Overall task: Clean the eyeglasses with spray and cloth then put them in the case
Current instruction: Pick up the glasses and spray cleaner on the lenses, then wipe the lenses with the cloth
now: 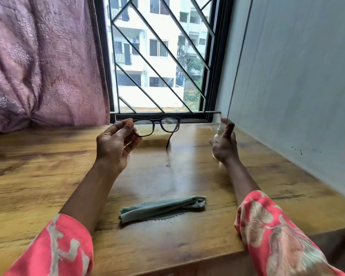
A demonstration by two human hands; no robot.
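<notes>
Left hand [116, 142] pinches eyeglasses [157, 126] at left frame corner, held above table [48, 176], one temple hanging loose. Right hand [224, 142] wrapped round spray bottle [218, 132], nozzle toward lenses. Right lens looks misted. Glasses light, thin, lenses likely slick when wet: grip by rim or bridge, not glass. Cloth [163, 208] soft, limp, folded on table near edge. Case not visible.

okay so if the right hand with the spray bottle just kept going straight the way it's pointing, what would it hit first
Probably the eyeglasses: the right hand aims the spray bottle leftward at them, and nothing shows in the gap between. Depth is unclear, so it might pass in front.
</notes>
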